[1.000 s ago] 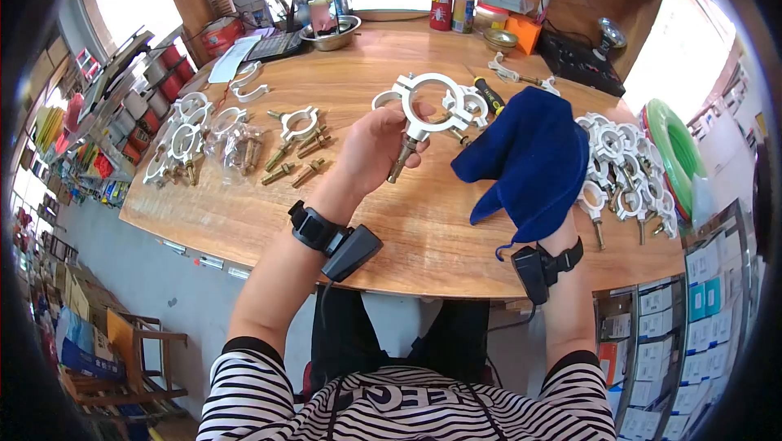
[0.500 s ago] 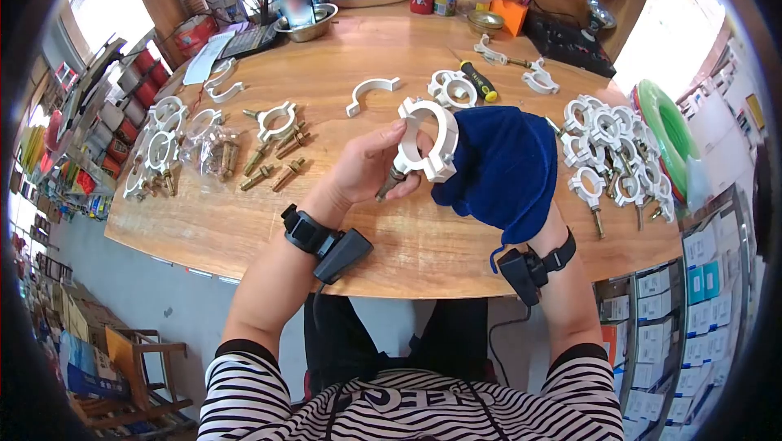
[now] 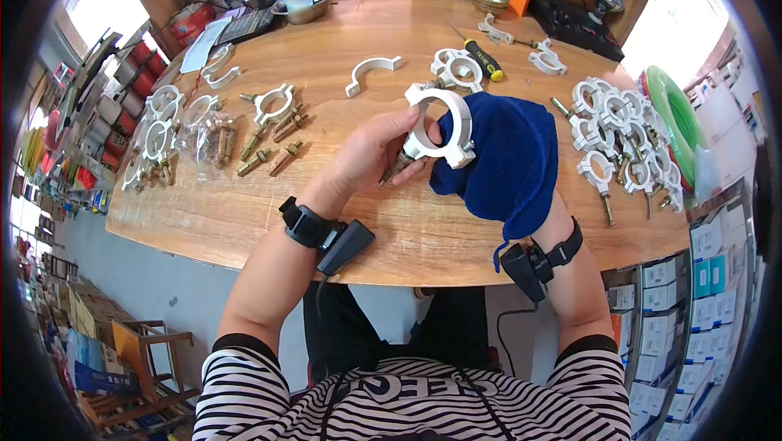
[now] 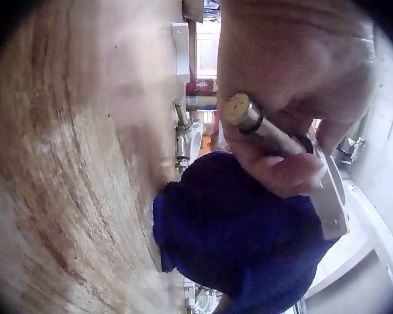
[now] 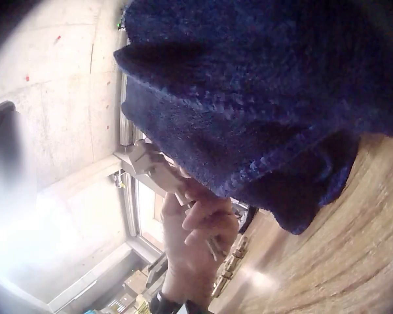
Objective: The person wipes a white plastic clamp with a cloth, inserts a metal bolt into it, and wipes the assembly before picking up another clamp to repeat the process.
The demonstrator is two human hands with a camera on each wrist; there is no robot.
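Note:
My left hand [image 3: 376, 152] grips a white ring-shaped pipe clamp [image 3: 441, 125] above the wooden table [image 3: 244, 213]. In the left wrist view its fingers [image 4: 275, 171] curl round the clamp's brass bolt [image 4: 247, 118], with the white clamp [image 4: 332, 199] beyond them. A blue cloth [image 3: 505, 156] drapes over my right hand and hides it; the cloth presses against the clamp's right side. In the right wrist view the blue cloth [image 5: 268, 85] fills the top, with the clamp [image 5: 143, 163] and my left hand [image 5: 198, 229] below it.
A heap of white clamps [image 3: 623, 144] lies at the right, beside a green hose coil [image 3: 674, 127]. More clamps [image 3: 161, 133] and loose brass bolts [image 3: 269, 152] lie at the left. A half clamp [image 3: 371, 73], a screwdriver [image 3: 482, 60] and a metal bowl [image 3: 314, 3] sit farther back.
My left hand brought the clamp down and turned it, and the cloth-covered right hand closed in from the right until the cloth met the clamp.

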